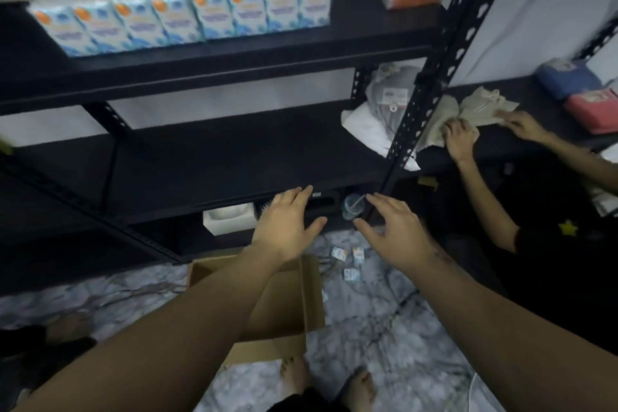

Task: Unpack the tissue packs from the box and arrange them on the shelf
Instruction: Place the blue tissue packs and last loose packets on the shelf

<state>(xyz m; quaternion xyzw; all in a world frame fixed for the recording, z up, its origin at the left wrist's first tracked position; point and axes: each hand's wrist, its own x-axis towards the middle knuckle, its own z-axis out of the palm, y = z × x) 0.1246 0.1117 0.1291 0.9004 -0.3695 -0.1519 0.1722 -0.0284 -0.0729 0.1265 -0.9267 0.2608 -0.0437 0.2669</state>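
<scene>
Cardboard box on floor looks empty. Left hand & right hand hover w/ fingers released, holding nothing. Tissue packs stand on upper shelf. Risk: careless reach could hit plastic cup, or leftmost packs tip off the edge.

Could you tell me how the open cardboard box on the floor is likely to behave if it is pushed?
The cardboard box would probably slide easily: it looks empty, so likely light, and the marble-patterned floor looks smooth. Its open flaps may flex rather than resist a push.
</scene>
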